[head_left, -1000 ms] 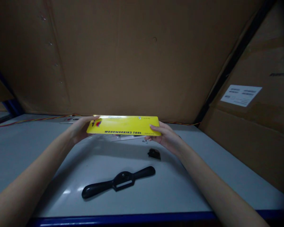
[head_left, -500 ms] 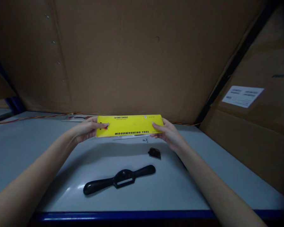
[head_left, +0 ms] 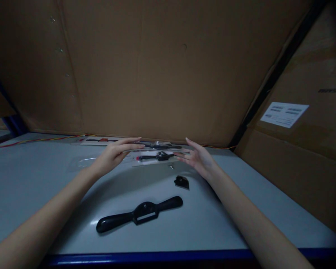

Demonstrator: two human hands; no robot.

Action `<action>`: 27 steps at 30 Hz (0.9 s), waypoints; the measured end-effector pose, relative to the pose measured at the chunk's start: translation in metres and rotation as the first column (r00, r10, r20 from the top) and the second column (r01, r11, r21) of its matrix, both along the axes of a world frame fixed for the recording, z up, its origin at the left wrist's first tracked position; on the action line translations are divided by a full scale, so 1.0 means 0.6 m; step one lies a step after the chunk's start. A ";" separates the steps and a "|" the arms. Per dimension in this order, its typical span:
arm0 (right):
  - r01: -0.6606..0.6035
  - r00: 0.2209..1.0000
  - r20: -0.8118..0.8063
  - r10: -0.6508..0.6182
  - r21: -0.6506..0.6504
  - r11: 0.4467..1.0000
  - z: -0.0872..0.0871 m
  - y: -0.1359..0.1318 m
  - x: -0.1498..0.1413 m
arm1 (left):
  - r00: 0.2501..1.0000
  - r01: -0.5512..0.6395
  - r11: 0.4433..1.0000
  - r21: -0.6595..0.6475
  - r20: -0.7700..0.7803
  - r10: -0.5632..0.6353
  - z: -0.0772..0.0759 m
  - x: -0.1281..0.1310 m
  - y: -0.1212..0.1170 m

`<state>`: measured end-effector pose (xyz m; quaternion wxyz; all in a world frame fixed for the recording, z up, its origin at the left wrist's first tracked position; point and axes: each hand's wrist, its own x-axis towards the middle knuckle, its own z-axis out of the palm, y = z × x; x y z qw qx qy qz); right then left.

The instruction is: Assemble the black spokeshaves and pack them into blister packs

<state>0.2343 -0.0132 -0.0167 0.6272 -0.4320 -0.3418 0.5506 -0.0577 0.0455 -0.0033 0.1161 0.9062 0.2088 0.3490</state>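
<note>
My left hand (head_left: 114,152) is at the back of the table, its fingers stretched over a thin pale card (head_left: 151,150), seen nearly edge-on; its thumb is hidden. At the card's other end, my right hand (head_left: 198,158) has its thumb raised and apart, its fingers low by the edge. Beneath lies a white card with a black spokeshave on it (head_left: 152,157). Nearer to me are a small screw (head_left: 170,166), a dark metal blade piece (head_left: 182,182) and a black spokeshave body (head_left: 140,215), all lying loose on the table.
Clear plastic packaging (head_left: 84,161) lies beside my left wrist. Another packaged spokeshave (head_left: 100,140) rests along the cardboard back wall (head_left: 156,74), near a twisted red and yellow cable (head_left: 44,140). A labelled carton (head_left: 296,149) stands at right. The table's front edge (head_left: 145,257) is blue.
The yellow spokeshave card no longer faces me; a thin edge shows between my hands instead. My right thumb has lifted off, and the cards and clear plastic behind have come into view.
</note>
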 end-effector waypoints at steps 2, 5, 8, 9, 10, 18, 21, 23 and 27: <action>-0.006 1.000 -0.024 0.005 -0.033 0.999 -0.003 0.001 -0.001 | 0.996 -0.018 0.993 0.118 -0.086 0.029 -0.010 0.001 0.007; -0.017 1.000 -0.006 0.017 -0.061 0.998 -0.005 0.002 -0.002 | 0.984 -0.026 0.976 0.217 -0.166 0.063 -0.020 0.003 0.024; 0.022 0.999 0.043 -0.020 -0.040 0.999 -0.002 0.000 0.002 | 0.969 -0.048 0.966 0.253 -0.224 0.107 -0.024 0.009 0.045; 0.044 0.997 0.060 -0.043 -0.020 0.999 0.000 -0.001 0.004 | 0.964 -0.058 0.962 0.267 -0.234 0.124 -0.025 0.012 0.054; 0.069 0.995 0.077 -0.069 0.005 0.998 0.002 -0.001 0.005 | 0.962 -0.064 0.957 0.284 -0.238 0.135 -0.026 0.016 0.064; 0.152 0.979 0.114 -0.166 0.122 0.981 0.011 -0.006 -0.001 | 0.964 -0.105 0.957 0.270 -0.209 0.164 -0.040 0.053 0.144; 0.170 0.977 0.104 -0.186 0.147 0.974 0.013 -0.009 -0.002 | 0.963 -0.165 0.985 0.058 -0.205 0.173 -0.037 0.053 0.154; 0.181 0.976 0.097 -0.197 0.151 0.972 0.014 -0.010 -0.002 | 0.961 -0.186 0.981 -0.047 -0.219 0.171 -0.034 0.047 0.156; 0.169 0.978 0.099 -0.185 0.151 0.974 0.016 -0.012 -0.003 | 0.948 -0.235 0.969 -0.080 -0.240 0.210 -0.030 0.027 0.153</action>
